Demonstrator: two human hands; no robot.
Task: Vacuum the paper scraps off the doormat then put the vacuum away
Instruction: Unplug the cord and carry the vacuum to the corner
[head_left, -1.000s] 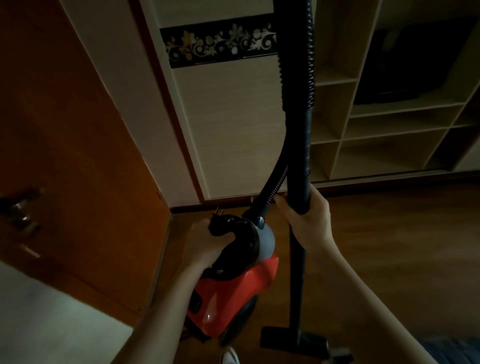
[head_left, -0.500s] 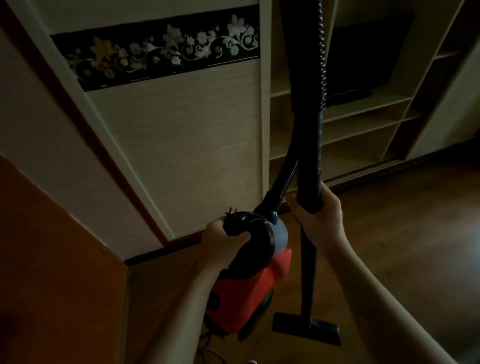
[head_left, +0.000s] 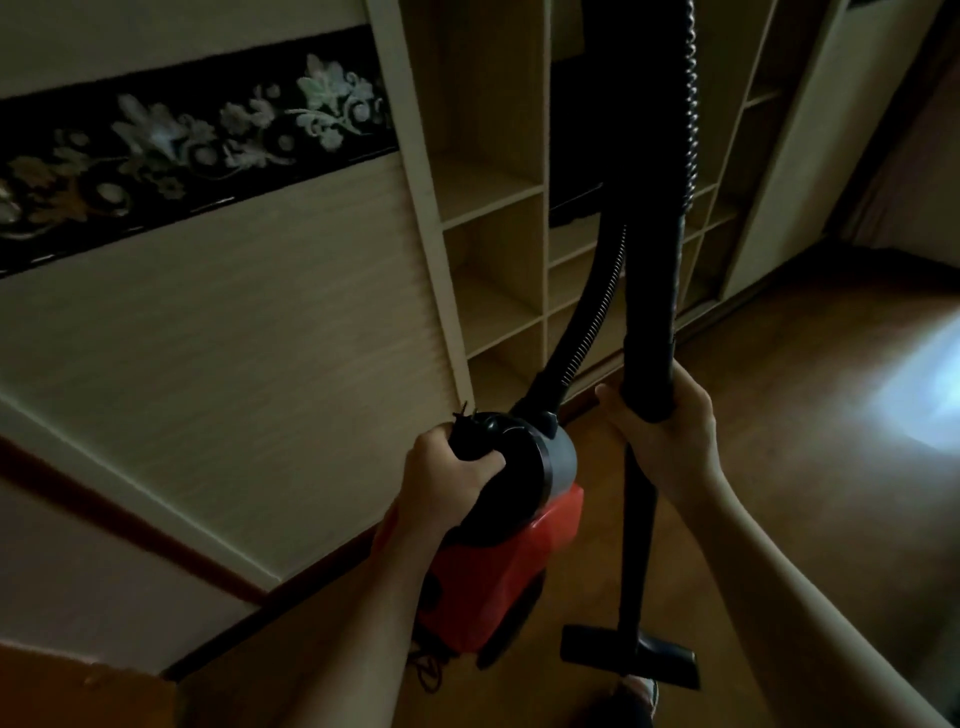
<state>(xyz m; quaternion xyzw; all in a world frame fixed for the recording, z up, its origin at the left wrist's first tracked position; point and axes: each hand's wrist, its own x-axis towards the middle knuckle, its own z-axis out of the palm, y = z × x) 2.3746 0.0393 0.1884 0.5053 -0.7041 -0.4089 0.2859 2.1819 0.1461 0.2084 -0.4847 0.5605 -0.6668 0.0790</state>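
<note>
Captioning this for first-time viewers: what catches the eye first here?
The red vacuum body, low in the middle, held by its black handle in the left hand. Beside it the right hand grips the black wand, whose floor nozzle shows near the bottom edge. Open shelves stand behind.

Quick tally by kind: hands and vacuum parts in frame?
Hands: 2, left hand and right hand
Red vacuum body: 1
Black hose: 1
Black wand: 1
Black floor nozzle: 1
Total: 6

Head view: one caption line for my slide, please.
Left hand holds the red vacuum, right hand grips its black wand, beside open shelves.
</note>
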